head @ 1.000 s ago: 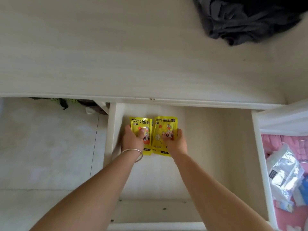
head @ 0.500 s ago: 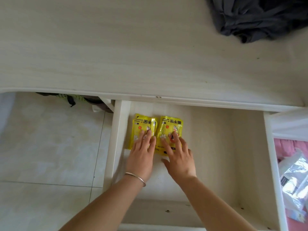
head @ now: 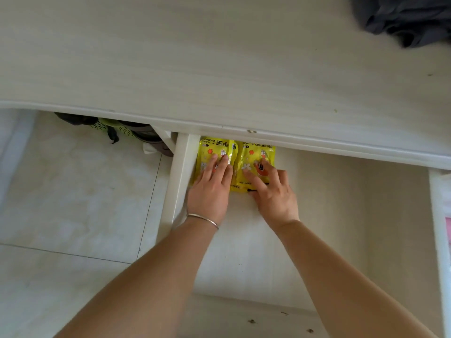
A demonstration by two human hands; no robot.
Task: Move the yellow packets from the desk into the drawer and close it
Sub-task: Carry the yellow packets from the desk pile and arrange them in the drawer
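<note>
Head view: two yellow packets [head: 256, 164] lie side by side at drawer [head: 329, 215] back-left, long axes running front to back. Left hand [head: 210, 191] and right hand [head: 273, 191] press flat-fingered, gripping nothing. Packets lie directly under the fingertips; withdrawal toward the drawer front likely comes next.

Two bright yellow packets [head: 214, 152] [head: 256, 157] are seen, printed with orange flowers, white blossoms and black lettering — a red-orange figure may be shown on each. The bench [head: 195, 64] and drawer [head: 329, 203] are pale whitewashed woodgrain. A dark grey cloth [head: 405, 18] is seen — and a silver bangle [head: 202, 219].
</note>
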